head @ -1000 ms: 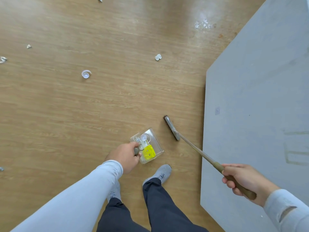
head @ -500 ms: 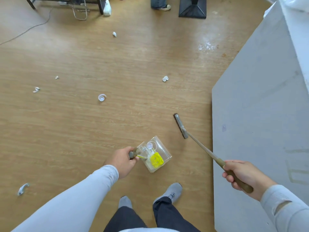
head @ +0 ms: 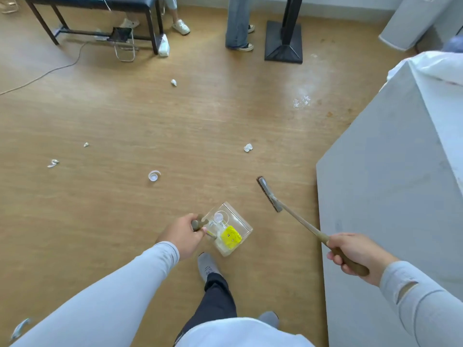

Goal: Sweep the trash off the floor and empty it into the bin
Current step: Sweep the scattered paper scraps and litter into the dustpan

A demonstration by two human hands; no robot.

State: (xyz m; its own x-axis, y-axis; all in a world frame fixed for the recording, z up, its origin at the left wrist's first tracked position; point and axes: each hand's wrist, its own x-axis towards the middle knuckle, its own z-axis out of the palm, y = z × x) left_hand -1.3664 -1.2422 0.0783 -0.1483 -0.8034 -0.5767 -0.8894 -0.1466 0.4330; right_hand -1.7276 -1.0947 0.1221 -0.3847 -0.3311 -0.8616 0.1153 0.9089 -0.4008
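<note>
My left hand (head: pixel 181 236) grips the handle of a clear dustpan (head: pixel 244 225) held low over the wood floor; inside it lie a yellow crumpled piece (head: pixel 231 236) and clear plastic bits. My right hand (head: pixel 355 254) holds the wooden handle of a small broom (head: pixel 269 195), whose brush head hovers right of the dustpan. Loose trash lies on the floor: a clear cap (head: pixel 154 175), a white scrap (head: pixel 248 147), another (head: pixel 173 82), and small bits (head: pixel 53 163) at left. A tall grey bin (head: pixel 390 196) with a white liner (head: pixel 441 68) stands at right.
Two people's legs (head: pixel 238 23) stand at the back, beside a black stand base (head: pixel 283 43). A black bench (head: pixel 95 6) with a cable is at back left. My own legs and grey socks (head: pixel 208 265) are below the dustpan. A shiny wet-looking patch (head: pixel 302 101) marks the floor.
The view has tilted up, revealing the far room and the bin's liner. Both hands kept their hold on dustpan and broom; the broom head shifted slightly right and away from the dustpan.
</note>
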